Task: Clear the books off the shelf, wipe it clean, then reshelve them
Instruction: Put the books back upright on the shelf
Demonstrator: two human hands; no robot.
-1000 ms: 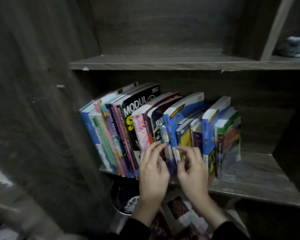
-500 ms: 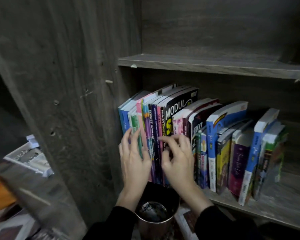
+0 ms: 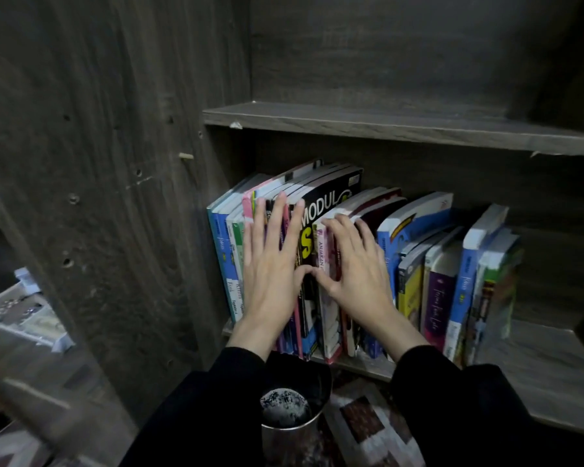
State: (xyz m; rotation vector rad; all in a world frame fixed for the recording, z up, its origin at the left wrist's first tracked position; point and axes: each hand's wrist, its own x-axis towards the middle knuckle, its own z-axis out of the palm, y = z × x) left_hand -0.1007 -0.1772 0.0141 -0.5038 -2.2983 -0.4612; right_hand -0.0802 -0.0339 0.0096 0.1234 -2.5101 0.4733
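Colourful paperback books (image 3: 415, 264) stand on the dark wooden lower shelf (image 3: 536, 375), spines upright, tipped toward 1 o'clock. Left hand (image 3: 270, 274) and right hand (image 3: 358, 278) press flat on the spines, fingers spread, gripping nothing; untouched books lie at 3 o'clock, nearer the right hand.

1 left hand (image 3: 270, 278), 1 right hand (image 3: 358, 281), 2 shelf boards (image 3: 385, 126), 1 metal cup (image 3: 285, 431), approx 18 books (image 3: 439, 288)
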